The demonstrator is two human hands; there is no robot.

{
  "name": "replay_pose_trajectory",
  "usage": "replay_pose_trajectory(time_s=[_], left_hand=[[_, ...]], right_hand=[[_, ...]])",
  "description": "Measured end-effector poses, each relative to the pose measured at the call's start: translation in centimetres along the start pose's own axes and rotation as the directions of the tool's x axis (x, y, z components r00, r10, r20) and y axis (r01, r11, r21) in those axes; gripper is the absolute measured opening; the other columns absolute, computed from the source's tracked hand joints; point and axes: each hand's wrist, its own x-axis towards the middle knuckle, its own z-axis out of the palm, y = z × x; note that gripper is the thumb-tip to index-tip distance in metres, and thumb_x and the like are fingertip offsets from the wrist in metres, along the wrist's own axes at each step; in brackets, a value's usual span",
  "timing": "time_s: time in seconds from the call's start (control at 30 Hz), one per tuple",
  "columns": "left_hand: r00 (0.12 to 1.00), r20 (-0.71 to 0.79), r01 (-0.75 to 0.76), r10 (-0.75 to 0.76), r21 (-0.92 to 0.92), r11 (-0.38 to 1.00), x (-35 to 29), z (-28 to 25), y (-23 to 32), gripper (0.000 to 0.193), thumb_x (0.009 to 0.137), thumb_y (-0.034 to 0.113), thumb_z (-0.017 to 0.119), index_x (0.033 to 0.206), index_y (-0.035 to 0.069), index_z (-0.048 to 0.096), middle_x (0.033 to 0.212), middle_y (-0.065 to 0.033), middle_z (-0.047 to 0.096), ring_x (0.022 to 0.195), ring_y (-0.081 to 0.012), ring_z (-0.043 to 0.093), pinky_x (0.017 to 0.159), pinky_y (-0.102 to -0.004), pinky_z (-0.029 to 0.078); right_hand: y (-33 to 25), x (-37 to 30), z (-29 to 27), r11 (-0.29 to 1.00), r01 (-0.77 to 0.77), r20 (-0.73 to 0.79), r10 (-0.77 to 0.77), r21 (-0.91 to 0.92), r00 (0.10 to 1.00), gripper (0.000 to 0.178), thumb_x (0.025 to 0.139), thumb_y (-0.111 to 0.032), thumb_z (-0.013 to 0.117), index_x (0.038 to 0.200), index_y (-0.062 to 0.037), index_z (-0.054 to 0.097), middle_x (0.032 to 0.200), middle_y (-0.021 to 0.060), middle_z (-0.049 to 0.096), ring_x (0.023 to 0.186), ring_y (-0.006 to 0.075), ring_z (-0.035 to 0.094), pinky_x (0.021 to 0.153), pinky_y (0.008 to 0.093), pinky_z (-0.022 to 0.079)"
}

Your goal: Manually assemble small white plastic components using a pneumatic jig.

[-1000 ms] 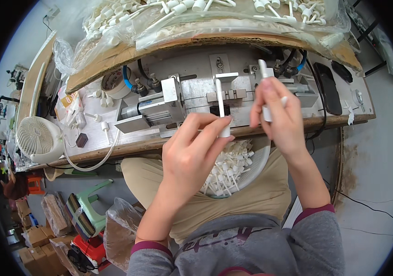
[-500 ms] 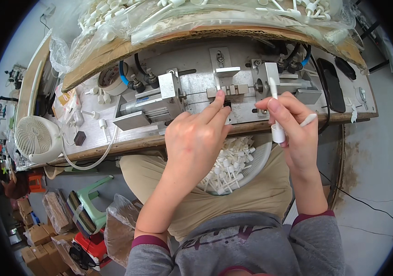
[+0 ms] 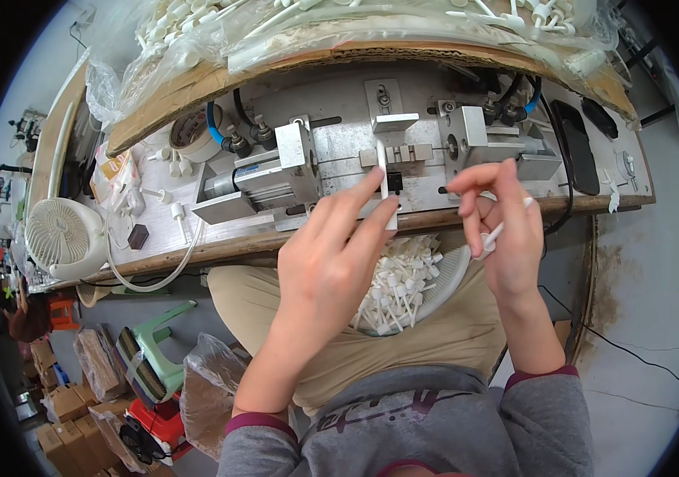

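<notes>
A white plastic capped stick (image 3: 382, 163) lies across the small metal jig block (image 3: 411, 154), its wide end toward me. My left hand (image 3: 323, 258) is closed lightly on it, index finger and thumb along its side. Right of the jig, my right hand (image 3: 510, 230) is raised with its index finger stretched toward the jig. Another white capped stick (image 3: 495, 235) is tucked in the right hand's curled fingers, which partly hide it. Metal cylinder units, left (image 3: 264, 179) and right (image 3: 498, 143), face the jig from both sides.
Below the bench edge, a white basket (image 3: 457, 278) of similar pieces rests between my legs. A cardboard-edged shelf (image 3: 355, 57) with more pieces overhangs the back. A small fan (image 3: 65, 238) stands left; a black phone (image 3: 574, 151) lies right.
One of the two white sticks from my right hand now lies at the jig under my left fingers. My left hand has drawn back slightly, and my right fingers have loosened and spread.
</notes>
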Motion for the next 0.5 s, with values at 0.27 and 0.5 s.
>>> replay_pose_trajectory(time_s=[0.27, 0.5], left_hand=[[0.985, 0.170, -0.038, 0.001, 0.211, 0.977, 1.4, 0.8, -0.5, 0.030, 0.077, 0.016, 0.083, 0.106, 0.009, 0.077, 0.124, -0.0045, 0.074, 0.062, -0.0230, 0.065, 0.062, -0.0323, 0.052], [0.998, 0.068, -0.003, 0.016, -0.181, 0.984, 1.7, -0.4, 0.5, 0.040, 0.075, 0.013, 0.086, 0.113, 0.007, 0.076, 0.123, -0.0096, 0.074, 0.079, -0.0239, 0.072, 0.071, -0.0343, 0.058]], right_hand=[[-0.6, -0.4, -0.7, 0.967, 0.108, 0.135, -0.078, -0.233, 0.988, 0.077, 0.112, -0.057, 0.020, 0.082, -0.0020, 0.064, 0.065, 0.0021, 0.056, 0.052, 0.0056, 0.041, 0.051, 0.0222, 0.032], [-1.3, 1.1, 0.2, 0.990, -0.119, 0.099, 0.126, -0.075, 0.987, 0.057, 0.112, -0.046, 0.042, 0.072, -0.0078, 0.057, 0.053, -0.0029, 0.049, 0.041, 0.0016, 0.036, 0.040, 0.0195, 0.025]])
